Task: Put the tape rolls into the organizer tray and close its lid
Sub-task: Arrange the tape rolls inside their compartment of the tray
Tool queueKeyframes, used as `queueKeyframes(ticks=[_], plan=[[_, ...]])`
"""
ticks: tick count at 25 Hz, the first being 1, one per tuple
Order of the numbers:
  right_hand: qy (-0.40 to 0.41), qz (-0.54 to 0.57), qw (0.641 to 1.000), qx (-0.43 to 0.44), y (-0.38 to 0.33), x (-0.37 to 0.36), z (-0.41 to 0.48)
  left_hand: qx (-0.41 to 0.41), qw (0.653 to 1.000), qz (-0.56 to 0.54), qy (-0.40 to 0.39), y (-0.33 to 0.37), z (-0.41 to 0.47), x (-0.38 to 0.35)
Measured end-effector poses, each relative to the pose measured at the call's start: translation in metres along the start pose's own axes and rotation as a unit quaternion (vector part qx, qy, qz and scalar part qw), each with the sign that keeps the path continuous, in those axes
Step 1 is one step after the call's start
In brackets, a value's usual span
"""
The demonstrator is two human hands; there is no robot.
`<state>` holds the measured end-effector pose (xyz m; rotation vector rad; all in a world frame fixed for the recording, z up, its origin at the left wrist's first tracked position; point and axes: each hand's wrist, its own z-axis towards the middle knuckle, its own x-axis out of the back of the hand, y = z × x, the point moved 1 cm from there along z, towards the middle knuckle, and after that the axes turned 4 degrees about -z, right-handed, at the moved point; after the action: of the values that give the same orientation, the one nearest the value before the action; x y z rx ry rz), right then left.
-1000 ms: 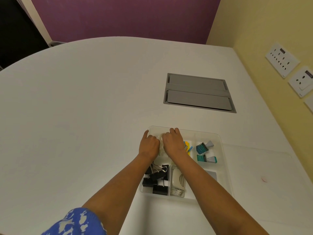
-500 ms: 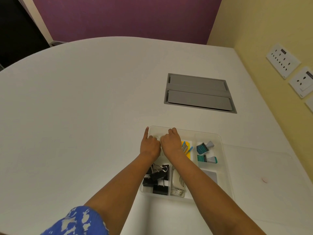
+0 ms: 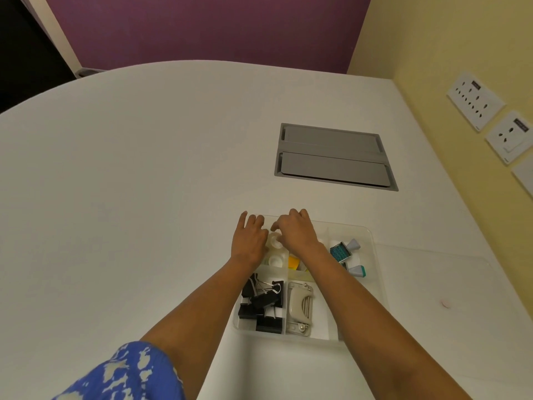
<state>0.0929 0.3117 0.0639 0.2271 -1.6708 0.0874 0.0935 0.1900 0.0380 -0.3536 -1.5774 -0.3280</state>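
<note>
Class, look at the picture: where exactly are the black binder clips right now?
In the head view, the black binder clips fill the organizer tray's near-left compartment, just left of the beige hole punch.

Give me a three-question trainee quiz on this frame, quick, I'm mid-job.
1. True or false: the lid lies flat on the table, right of the tray.
2. Which things share the tray's near-left compartment? A) stamps B) binder clips C) tape rolls
3. Fill in: both hands, left hand and right hand, are over the tray's far-____ compartment.

Key: 1 true; 2 B; 3 left.
</note>
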Motion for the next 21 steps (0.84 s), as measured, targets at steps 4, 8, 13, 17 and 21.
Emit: queueKeyframes(ticks=[4, 8, 13, 17, 21], plan=[[-0.016, -0.053, 0.998, 0.036, -0.005, -0.006, 0.001, 0.02, 1.0, -0.009, -0.013, 0.001, 0.003, 0.002], [-0.017, -0.07, 0.997, 0.034, -0.008, -0.008, 0.001, 0.03, 0.999, -0.003, -0.027, 0.001, 0.007, 0.003], [-0.019, -0.089, 0.996, 0.022, -0.011, -0.007, 0.002, 0.045, 0.998, 0.013, -0.036, 0.003, 0.01, 0.0], [-0.028, -0.105, 0.994, 0.01, -0.016, -0.006, 0.003, 0.048, 0.998, 0.015, -0.036, 0.004, 0.01, -0.001], [-0.002, -0.03, 1.0, 0.0, -0.011, -0.003, -0.003, 0.029, 0.999, -0.006, -0.023, 0.001, 0.005, 0.0]])
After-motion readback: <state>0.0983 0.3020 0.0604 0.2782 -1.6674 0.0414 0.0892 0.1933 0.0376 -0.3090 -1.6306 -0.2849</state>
